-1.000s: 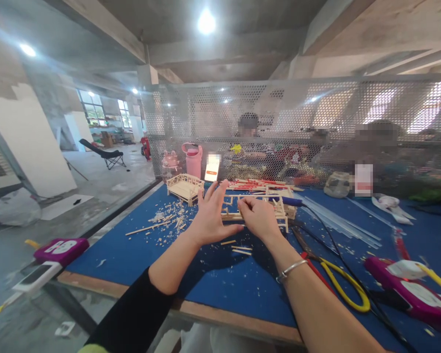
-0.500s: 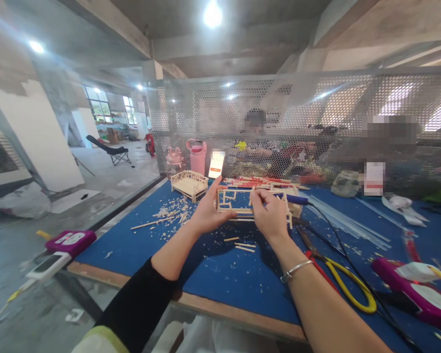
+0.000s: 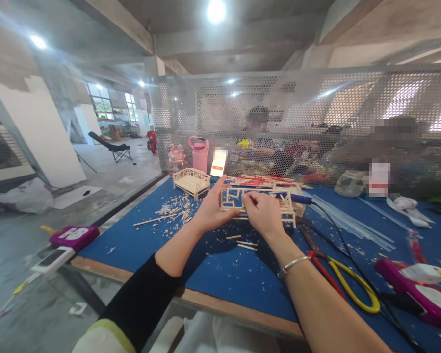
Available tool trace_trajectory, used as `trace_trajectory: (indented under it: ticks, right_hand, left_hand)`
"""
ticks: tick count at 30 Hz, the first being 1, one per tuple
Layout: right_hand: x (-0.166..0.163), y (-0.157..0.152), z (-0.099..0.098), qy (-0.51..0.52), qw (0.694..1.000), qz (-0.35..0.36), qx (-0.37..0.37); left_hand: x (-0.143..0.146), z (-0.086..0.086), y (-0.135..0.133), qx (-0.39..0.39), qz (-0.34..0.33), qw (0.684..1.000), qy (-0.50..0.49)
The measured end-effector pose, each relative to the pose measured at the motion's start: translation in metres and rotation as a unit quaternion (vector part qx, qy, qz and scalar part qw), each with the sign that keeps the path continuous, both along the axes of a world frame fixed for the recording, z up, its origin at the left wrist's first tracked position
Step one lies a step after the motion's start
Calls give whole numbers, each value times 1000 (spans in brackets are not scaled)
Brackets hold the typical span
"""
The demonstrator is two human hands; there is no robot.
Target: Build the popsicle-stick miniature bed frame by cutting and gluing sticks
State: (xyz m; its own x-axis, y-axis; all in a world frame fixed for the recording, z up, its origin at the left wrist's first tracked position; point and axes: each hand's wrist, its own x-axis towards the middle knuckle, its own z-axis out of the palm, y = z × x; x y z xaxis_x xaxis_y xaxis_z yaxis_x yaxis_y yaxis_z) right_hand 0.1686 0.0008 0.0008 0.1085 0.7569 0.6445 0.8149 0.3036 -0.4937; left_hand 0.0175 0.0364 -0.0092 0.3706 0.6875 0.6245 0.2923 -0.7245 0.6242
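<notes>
My left hand [image 3: 212,211] grips the left end of a small frame of pale wooden sticks [image 3: 230,189], thumb along its lower rail, forefinger pointing up. Over the frame's middle, my right hand [image 3: 263,212] has thumb and forefinger pinched together beside the inner lattice pieces; what lies between the fingertips is hidden. A silver bangle [image 3: 293,267] circles the right wrist. Just beyond the right hand lies a blue-handled tool with a cable [image 3: 297,198]. A finished-looking miniature stick bench [image 3: 193,184] stands to the left. Short loose sticks [image 3: 247,244] lie below the frame.
Pliers with red and yellow handles [image 3: 356,289] lie at right, near clear plastic strips [image 3: 352,225] and a purple device [image 3: 415,289]. Red-tipped sticks [image 3: 257,182], a lit phone [image 3: 219,163] and a pink tumbler [image 3: 200,156] line the back before a perforated metal screen [image 3: 213,108].
My right hand has shifted left along the frame, toward the lattice pieces, still pinched. My left hand keeps its hold on the frame's left end. The view has shifted slightly.
</notes>
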Motion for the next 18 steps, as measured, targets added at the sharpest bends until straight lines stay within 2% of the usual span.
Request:
trace_trajectory:
  ticks: [18]
  right_hand:
    - [2, 2, -1, 3, 1000, -3, -14]
  left_hand:
    - [-1, -2, 3, 13, -15, 1000, 7]
